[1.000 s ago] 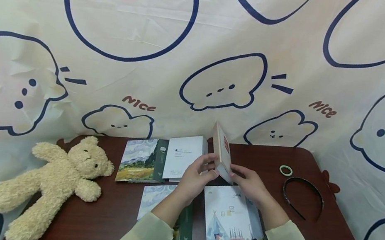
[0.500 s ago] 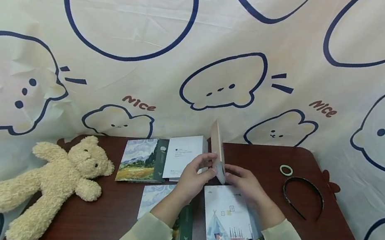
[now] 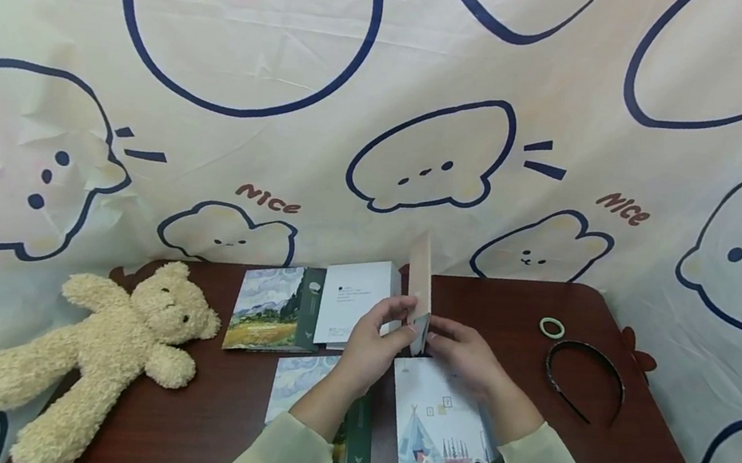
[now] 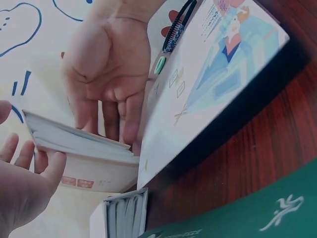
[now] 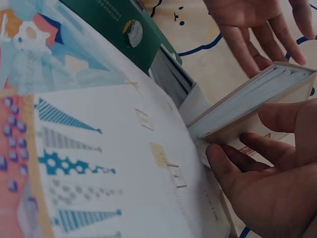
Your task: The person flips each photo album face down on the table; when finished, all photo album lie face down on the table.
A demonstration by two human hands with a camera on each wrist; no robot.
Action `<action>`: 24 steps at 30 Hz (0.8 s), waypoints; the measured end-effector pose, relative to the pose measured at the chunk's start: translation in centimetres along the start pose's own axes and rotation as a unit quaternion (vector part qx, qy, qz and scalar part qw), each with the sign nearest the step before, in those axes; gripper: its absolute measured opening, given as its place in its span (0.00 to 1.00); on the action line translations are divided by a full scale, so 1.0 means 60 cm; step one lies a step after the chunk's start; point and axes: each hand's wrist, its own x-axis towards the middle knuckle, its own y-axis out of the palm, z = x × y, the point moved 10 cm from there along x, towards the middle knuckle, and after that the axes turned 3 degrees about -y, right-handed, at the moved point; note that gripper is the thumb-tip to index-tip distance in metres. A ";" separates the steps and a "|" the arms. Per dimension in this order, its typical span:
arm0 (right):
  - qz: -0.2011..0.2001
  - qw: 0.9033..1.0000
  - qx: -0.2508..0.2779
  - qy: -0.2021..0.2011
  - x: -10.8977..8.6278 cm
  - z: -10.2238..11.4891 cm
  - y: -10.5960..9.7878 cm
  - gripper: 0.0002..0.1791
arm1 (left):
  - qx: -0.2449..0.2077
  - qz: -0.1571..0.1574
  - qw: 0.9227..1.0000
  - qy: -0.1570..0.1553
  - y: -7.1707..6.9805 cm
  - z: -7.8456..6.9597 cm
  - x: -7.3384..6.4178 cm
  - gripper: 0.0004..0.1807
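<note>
A cream hardcover book stands nearly edge-on at the back of the table, between my two hands. My left hand holds its left side near the lower end, thumb at the near edge. My right hand has its fingers against the opposite cover. Thick pale pages of the book show in the left wrist view, and red print marks its cover. Just in front lies a white book with a tent drawing, partly under my right wrist.
Left of the hands lie a landscape-painting cover and a white book. Another painted cover is partly hidden by my left forearm. A plush bear lies at left. A pale green ring and a black headband lie at right.
The book has turned, so its red-marked cover no longer shows in the head view. My right hand has shifted left with it; my left hand has barely moved.
</note>
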 end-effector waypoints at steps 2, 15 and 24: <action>0.000 1.000 0.002 -0.006 -0.003 0.007 0.000 0.29 | -0.001 -0.002 1.000 -0.004 0.000 0.003 0.000 0.23; 0.009 0.999 0.027 -0.022 -0.014 0.053 -0.001 0.30 | -0.013 -0.003 1.000 -0.011 0.000 0.017 0.002 0.27; 0.000 0.999 0.026 -0.034 -0.021 0.078 -0.009 0.29 | -0.019 -0.008 0.999 -0.027 0.001 0.021 0.003 0.30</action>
